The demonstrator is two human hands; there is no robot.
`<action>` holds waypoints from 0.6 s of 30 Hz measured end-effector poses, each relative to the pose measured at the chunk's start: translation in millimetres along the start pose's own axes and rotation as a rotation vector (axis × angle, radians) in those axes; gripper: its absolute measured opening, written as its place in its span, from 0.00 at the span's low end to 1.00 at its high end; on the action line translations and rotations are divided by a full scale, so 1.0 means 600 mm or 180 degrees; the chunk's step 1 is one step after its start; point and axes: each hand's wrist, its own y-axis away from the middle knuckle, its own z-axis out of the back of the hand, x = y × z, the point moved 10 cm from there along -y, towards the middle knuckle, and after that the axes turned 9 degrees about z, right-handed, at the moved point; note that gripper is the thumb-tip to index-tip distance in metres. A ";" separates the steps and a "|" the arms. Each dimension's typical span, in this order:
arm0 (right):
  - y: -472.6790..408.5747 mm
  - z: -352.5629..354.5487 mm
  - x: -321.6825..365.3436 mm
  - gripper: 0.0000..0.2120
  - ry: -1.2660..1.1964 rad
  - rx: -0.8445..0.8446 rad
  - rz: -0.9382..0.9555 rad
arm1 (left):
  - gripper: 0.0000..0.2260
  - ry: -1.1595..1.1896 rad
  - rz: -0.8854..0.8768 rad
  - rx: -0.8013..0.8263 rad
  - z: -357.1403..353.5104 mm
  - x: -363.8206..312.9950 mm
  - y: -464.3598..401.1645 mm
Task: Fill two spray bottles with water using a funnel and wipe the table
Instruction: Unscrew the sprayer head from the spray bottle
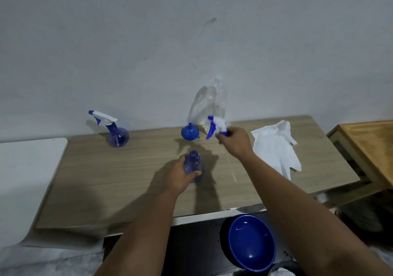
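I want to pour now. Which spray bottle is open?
The spray bottle in the left hand; its neck is bare. The far-left bottle keeps its sprayer on.

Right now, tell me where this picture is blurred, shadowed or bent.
Head view: the right hand and its sprayer head are motion-smeared; dark shadows of the arms fall on the table around the open bottle; the wide lens bends the table's edges.

The lower body of the open bottle [192, 165] is covered by the left hand [178, 177]. The neck of the spray head [217, 127] is concealed within the right hand [236, 141]. The clear bottle [209, 103] is motion-blurred. The blue bowl [252, 242] is partly masked by the right forearm.
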 end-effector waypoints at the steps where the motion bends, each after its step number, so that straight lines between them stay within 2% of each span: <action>1: 0.007 -0.024 -0.046 0.11 0.0229 0.0209 -0.0175 | 0.27 -0.0004 -0.0001 0.0007 0.001 -0.002 0.001; 4: 0.031 -0.081 -0.152 0.13 0.0617 0.0713 -0.0626 | 0.26 -0.0100 -0.0032 0.0018 0.002 -0.001 -0.003; 6: 0.036 -0.102 -0.191 0.17 0.0772 0.0837 -0.0774 | 0.26 -0.0148 -0.0070 -0.0003 0.003 0.001 -0.005; 9: 0.038 -0.110 -0.215 0.17 0.1017 0.0854 -0.0847 | 0.26 -0.0190 -0.0098 -0.0030 0.004 -0.002 -0.002; 14: 0.018 -0.099 -0.166 0.16 0.1555 0.0735 -0.0531 | 0.28 -0.0450 -0.0152 0.0003 0.011 -0.009 -0.002; 18: -0.031 -0.115 -0.081 0.23 0.1278 0.0653 -0.0211 | 0.28 -0.0739 -0.0315 -0.0029 0.017 -0.019 -0.008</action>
